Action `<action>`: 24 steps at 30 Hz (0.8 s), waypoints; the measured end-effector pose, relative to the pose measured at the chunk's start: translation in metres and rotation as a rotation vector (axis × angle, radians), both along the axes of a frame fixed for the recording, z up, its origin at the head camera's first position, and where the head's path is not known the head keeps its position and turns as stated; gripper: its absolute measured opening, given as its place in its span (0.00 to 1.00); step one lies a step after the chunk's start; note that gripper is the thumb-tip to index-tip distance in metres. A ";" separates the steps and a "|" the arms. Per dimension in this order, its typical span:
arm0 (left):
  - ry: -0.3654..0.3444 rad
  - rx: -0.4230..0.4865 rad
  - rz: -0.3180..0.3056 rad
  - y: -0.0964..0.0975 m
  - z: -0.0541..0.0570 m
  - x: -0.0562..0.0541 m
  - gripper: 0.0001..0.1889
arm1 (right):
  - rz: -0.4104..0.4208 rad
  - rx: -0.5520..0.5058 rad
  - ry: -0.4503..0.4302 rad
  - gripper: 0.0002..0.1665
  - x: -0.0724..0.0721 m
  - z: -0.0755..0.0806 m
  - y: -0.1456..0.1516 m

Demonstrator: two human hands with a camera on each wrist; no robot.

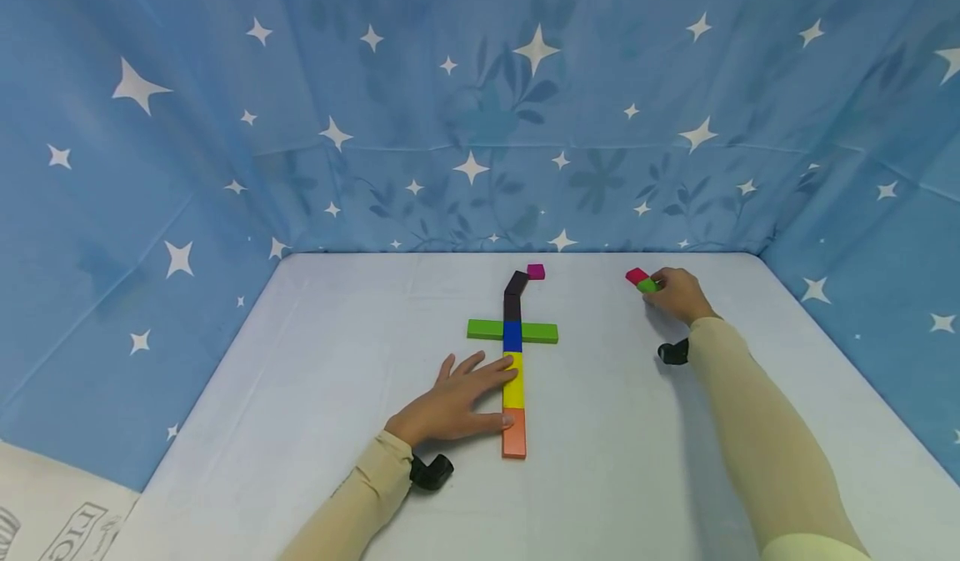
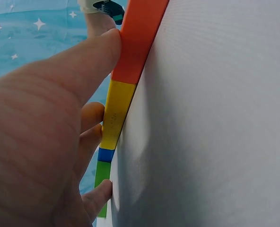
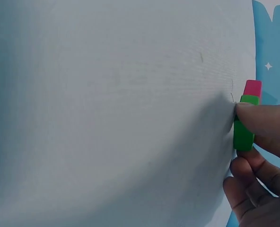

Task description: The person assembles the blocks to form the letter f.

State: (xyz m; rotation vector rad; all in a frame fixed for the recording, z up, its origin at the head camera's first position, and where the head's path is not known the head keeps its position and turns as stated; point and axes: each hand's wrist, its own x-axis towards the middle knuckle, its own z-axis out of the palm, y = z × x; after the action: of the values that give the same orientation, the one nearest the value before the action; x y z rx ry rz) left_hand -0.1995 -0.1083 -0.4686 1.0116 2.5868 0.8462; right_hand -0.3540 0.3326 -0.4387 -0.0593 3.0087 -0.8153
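Note:
A line of flat blocks runs up the white table: an orange block (image 1: 513,444), a yellow block (image 1: 513,394), a blue block (image 1: 512,338), then dark brown blocks (image 1: 512,307), the top one tilted right. Green bars (image 1: 540,333) stick out on both sides of the blue block. With fingers spread, my left hand (image 1: 457,407) rests against the orange and yellow blocks. At the far right, my right hand (image 1: 678,294) pinches a green block (image 3: 244,135) between thumb and fingers. A pinkish-red block (image 1: 637,276) adjoins its far end; whether they are joined, I cannot tell.
A magenta block (image 1: 536,272) lies beside the tip of the tilted brown block. Blue star-patterned cloth (image 1: 420,127) rises behind the table and along both sides. Each wrist carries a black camera mount (image 1: 431,472).

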 end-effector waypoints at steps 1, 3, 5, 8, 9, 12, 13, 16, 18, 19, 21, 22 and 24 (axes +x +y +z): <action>0.001 0.001 0.001 0.000 0.000 0.000 0.39 | -0.011 -0.008 -0.001 0.29 0.000 0.000 0.000; 0.001 0.002 0.004 0.000 0.001 0.000 0.39 | -0.026 -0.021 -0.002 0.28 0.000 0.000 0.000; 0.003 0.001 0.005 -0.001 0.001 0.000 0.39 | -0.035 -0.038 -0.011 0.27 0.001 0.001 0.000; 0.005 -0.003 0.007 -0.001 0.001 0.000 0.39 | -0.035 -0.053 -0.017 0.27 0.003 0.002 -0.001; 0.006 -0.005 0.008 -0.001 0.001 0.000 0.39 | -0.033 -0.057 -0.019 0.27 0.003 0.003 -0.001; 0.003 -0.007 0.009 -0.001 0.001 0.000 0.39 | -0.027 -0.067 -0.023 0.27 0.005 0.003 0.000; 0.000 -0.006 0.009 -0.001 0.000 0.000 0.39 | -0.026 -0.074 -0.025 0.27 0.005 0.003 0.000; -0.003 -0.007 0.008 -0.001 -0.001 0.000 0.39 | -0.021 -0.090 -0.030 0.27 0.006 0.003 0.002; 0.000 -0.008 0.006 0.000 -0.002 0.000 0.39 | -0.013 -0.095 -0.022 0.27 0.006 0.003 0.003; 0.001 -0.008 0.006 0.000 -0.002 0.000 0.39 | -0.009 -0.098 -0.018 0.26 0.006 0.004 0.003; 0.004 -0.011 0.007 0.000 -0.001 0.000 0.39 | 0.002 -0.096 -0.007 0.26 0.005 0.005 0.003; 0.004 -0.010 0.008 0.000 -0.001 0.000 0.39 | 0.004 -0.099 -0.004 0.26 0.004 0.006 0.002; 0.005 -0.008 0.008 0.001 0.000 0.000 0.39 | 0.006 -0.102 -0.002 0.26 0.002 0.009 0.000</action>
State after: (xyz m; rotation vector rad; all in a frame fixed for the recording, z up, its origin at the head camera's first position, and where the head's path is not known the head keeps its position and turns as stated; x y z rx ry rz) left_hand -0.1992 -0.1077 -0.4690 1.0031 2.5974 0.8354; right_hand -0.3521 0.3324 -0.4302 -0.0687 2.9615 -0.9671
